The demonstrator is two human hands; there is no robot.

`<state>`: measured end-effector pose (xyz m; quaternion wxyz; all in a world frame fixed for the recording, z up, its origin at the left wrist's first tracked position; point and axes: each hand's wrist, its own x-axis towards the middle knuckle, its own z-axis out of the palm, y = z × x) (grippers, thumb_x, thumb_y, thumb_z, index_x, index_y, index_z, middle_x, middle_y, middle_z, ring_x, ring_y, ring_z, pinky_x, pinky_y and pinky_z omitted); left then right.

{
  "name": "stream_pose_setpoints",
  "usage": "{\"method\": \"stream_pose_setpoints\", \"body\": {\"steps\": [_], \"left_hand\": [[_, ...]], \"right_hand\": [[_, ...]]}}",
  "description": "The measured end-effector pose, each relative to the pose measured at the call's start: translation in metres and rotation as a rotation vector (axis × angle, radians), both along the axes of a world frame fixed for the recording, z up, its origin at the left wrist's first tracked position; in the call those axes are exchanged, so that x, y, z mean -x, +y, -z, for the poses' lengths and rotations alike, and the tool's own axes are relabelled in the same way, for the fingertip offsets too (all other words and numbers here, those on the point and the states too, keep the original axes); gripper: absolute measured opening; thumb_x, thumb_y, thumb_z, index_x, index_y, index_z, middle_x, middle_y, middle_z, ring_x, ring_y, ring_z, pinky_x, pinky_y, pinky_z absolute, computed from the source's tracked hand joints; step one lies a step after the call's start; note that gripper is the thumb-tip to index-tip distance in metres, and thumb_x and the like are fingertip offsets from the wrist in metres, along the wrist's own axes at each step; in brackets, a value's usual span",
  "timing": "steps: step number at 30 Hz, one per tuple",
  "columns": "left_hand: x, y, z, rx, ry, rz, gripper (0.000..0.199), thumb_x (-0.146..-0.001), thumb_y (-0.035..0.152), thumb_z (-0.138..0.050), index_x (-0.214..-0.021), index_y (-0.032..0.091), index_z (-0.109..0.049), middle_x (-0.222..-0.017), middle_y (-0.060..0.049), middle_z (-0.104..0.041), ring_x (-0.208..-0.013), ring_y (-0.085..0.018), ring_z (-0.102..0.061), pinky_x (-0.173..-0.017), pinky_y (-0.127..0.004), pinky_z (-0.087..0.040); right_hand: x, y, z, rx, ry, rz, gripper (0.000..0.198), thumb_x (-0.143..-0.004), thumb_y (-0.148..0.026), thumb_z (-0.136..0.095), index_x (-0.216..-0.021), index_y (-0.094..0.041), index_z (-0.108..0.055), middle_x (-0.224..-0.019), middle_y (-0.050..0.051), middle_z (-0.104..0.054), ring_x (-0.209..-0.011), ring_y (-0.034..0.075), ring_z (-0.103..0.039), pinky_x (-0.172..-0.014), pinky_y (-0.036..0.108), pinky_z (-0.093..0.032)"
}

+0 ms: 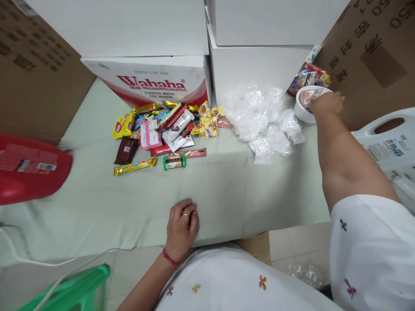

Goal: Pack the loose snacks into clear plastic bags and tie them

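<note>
My left hand (181, 224) rests near the table's front edge, fingers curled in with nothing seen in them. A ring is on one finger and a red cord circles the wrist. Far to the right, my right hand (327, 103) reaches over the rim of a white tub (306, 113). Its fingertips are hidden, so their grip does not show. Beside them in the tub lies a clear packet with something brownish (308, 97). Behind the tub sits a bundle of bagged snacks (306, 77). Left of it is a heap of crumpled clear plastic bags (262, 116).
A pile of wrapped snacks (162, 129) lies before a Wahaha carton (149, 82). White boxes (253, 65) stand behind; cardboard (372, 56) walls the right side. A red container (32, 168) is at left, a white jug (389, 138) at right, a green stool (71, 287) below.
</note>
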<state>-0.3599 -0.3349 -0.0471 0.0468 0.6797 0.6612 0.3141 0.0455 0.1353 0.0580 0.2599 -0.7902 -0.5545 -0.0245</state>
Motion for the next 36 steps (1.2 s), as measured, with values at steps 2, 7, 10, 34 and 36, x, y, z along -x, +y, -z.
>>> {"method": "stream_pose_setpoints", "body": {"steps": [2, 7, 10, 34, 36], "left_hand": [[-0.001, 0.002, -0.002, -0.016, 0.01, 0.007, 0.016, -0.094, 0.011, -0.056, -0.105, 0.021, -0.064, -0.111, -0.011, -0.063, -0.104, -0.025, -0.063, -0.091, -0.043, -0.055], [-0.001, 0.004, -0.004, -0.023, -0.003, 0.079, 0.017, -0.093, 0.008, -0.056, -0.103, 0.02, -0.062, -0.102, -0.009, -0.065, -0.101, -0.025, -0.062, -0.091, -0.042, -0.054], [-0.001, 0.003, -0.004, -0.031, -0.009, 0.102, 0.017, -0.093, 0.007, -0.056, -0.103, 0.02, -0.061, -0.101, -0.009, -0.065, -0.102, -0.026, -0.061, -0.091, -0.042, -0.053], [-0.012, 0.008, -0.021, 0.151, -0.694, 0.031, 0.013, -0.097, 0.032, -0.06, -0.094, 0.021, -0.067, -0.091, -0.006, -0.068, -0.087, -0.019, -0.064, -0.076, -0.032, -0.053], [-0.028, 0.026, -0.034, 0.367, -1.027, 0.048, 0.028, -0.096, 0.048, -0.062, -0.102, 0.021, -0.066, -0.097, -0.007, -0.069, -0.086, -0.018, -0.066, -0.066, -0.029, -0.053]], "right_hand": [[0.009, -0.012, -0.012, 0.153, -0.059, 0.146, 0.049, -0.084, -0.02, -0.078, -0.116, 0.014, -0.064, -0.143, 0.043, -0.042, -0.135, 0.036, -0.047, -0.091, 0.051, -0.039], [0.047, -0.072, -0.025, -0.078, -0.075, -0.176, 0.033, -0.101, -0.018, -0.055, -0.128, -0.002, -0.066, -0.14, 0.029, -0.054, -0.128, 0.029, -0.052, -0.099, 0.046, -0.037], [0.082, -0.108, -0.001, 0.025, 0.003, -0.43, 0.026, -0.099, -0.018, -0.052, -0.11, -0.011, -0.075, -0.103, 0.015, -0.073, -0.099, 0.024, -0.064, -0.093, 0.039, -0.044], [0.107, -0.275, 0.005, -0.14, 1.287, -0.421, 0.03, -0.069, -0.035, -0.083, -0.082, -0.026, -0.058, -0.068, -0.007, -0.045, -0.051, 0.009, -0.032, -0.045, 0.022, -0.027], [0.121, -0.307, 0.011, 0.004, 1.516, -0.424, 0.035, -0.063, -0.032, -0.088, -0.082, -0.027, -0.058, -0.063, -0.008, -0.042, -0.049, 0.008, -0.029, -0.042, 0.02, -0.021]]}}
